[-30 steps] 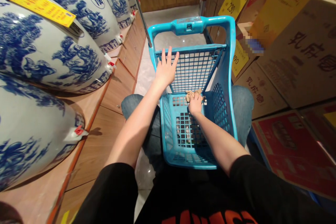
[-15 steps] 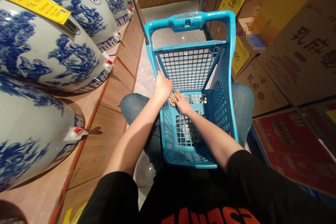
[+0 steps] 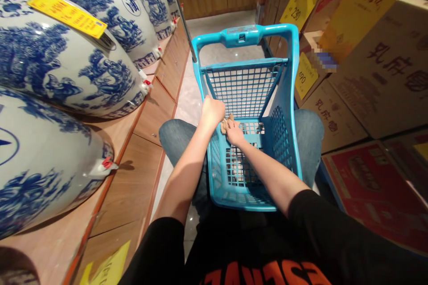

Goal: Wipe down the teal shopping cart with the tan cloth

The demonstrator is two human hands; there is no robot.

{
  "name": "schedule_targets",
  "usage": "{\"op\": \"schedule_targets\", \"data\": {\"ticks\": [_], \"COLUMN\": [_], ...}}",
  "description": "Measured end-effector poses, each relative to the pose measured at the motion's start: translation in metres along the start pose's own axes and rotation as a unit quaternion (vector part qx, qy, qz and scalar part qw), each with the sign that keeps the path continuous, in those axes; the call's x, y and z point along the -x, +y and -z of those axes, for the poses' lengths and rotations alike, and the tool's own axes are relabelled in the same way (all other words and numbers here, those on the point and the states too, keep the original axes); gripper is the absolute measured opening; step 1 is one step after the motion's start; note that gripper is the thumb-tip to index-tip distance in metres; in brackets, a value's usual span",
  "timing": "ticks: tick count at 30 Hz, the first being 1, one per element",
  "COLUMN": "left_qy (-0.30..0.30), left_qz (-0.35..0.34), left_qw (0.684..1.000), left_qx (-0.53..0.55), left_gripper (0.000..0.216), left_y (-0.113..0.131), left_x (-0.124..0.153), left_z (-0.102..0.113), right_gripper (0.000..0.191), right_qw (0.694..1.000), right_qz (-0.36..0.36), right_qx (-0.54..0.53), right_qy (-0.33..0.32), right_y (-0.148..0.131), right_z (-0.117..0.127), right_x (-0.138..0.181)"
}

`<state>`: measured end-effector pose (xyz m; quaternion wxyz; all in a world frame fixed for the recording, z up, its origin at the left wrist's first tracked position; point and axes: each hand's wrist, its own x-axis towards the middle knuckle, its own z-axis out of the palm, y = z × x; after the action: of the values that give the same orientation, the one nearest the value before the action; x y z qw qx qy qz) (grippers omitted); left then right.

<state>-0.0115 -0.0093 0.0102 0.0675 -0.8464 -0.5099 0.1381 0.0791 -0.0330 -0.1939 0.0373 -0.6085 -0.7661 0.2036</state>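
Between my knees stands a blue plastic shopping basket (image 3: 291, 98) with a pull handle and a grid flap at its far end. My left hand (image 3: 213, 113) is closed around the basket's left rim. Down inside the basket, my right hand (image 3: 234, 133) presses a crumpled tan cloth (image 3: 227, 123) against the inner left wall near the far corner. The fingers of my right hand bend over the cloth and partly hide it.
Large blue-and-white porcelain jars (image 3: 67, 67) with red-handled taps line a wooden cabinet ledge (image 3: 129, 124) on the left. Cardboard boxes (image 3: 384, 71) with yellow price signs (image 3: 296, 9) are stacked on the right. A thin metal rod (image 3: 182, 13) rises by the basket's left handle.
The view has shifted slightly, so the basket and jars appear a little further right. My left hand still grips the rim, and my right hand stays on the cloth in the same corner.
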Motion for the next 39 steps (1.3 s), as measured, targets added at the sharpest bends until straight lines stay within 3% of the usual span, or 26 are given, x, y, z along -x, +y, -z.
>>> {"op": "schedule_targets", "data": {"ticks": [3,9,11,16,18,24,26,32,37,39], "left_qy": [0.0,-0.011,-0.01,-0.013,-0.011,0.009,0.011,0.007,0.009,0.012], "left_qz": [0.001,0.001,-0.001,-0.001,0.0,-0.006,-0.004,-0.002,-0.004,-0.003], "left_qw": [1.0,1.0,1.0,1.0,1.0,1.0,1.0,1.0,1.0,1.0], "left_qx": [-0.003,-0.002,0.0,0.007,0.008,0.01,0.012,0.014,0.01,0.012], "left_gripper": [0.034,0.035,0.036,0.037,0.037,0.034,0.033,0.035,0.037,0.038], "left_y": [0.0,0.0,0.0,0.001,0.001,0.0,0.0,0.001,0.001,0.001], "left_x": [0.001,0.001,0.001,0.002,0.002,0.001,0.0,0.0,0.003,0.005], "left_z": [0.001,0.0,0.0,0.001,0.002,0.0,-0.001,0.0,0.003,0.004], "right_gripper": [0.065,0.057,0.057,0.063,0.064,0.058,0.055,0.06,0.052,0.048], "right_qw": [0.999,0.996,0.998,0.993,0.992,0.997,0.998,0.997,0.996,0.995], "right_qz": [-0.034,0.091,0.064,-0.078,-0.089,0.07,0.068,-0.047,0.087,0.094], "right_qx": [0.009,0.004,0.003,0.006,0.005,-0.005,-0.008,-0.006,-0.007,-0.008], "right_qy": [0.016,-0.003,0.015,0.086,0.087,0.012,0.012,0.058,-0.006,-0.013], "right_y": [0.004,-0.007,-0.002,0.021,0.019,-0.006,-0.005,0.009,-0.005,-0.008], "right_z": [0.0,-0.003,-0.002,0.002,0.002,-0.004,-0.004,0.0,0.004,0.006], "right_x": [0.002,0.002,0.006,0.016,0.016,0.004,0.003,0.008,0.004,0.002]}}
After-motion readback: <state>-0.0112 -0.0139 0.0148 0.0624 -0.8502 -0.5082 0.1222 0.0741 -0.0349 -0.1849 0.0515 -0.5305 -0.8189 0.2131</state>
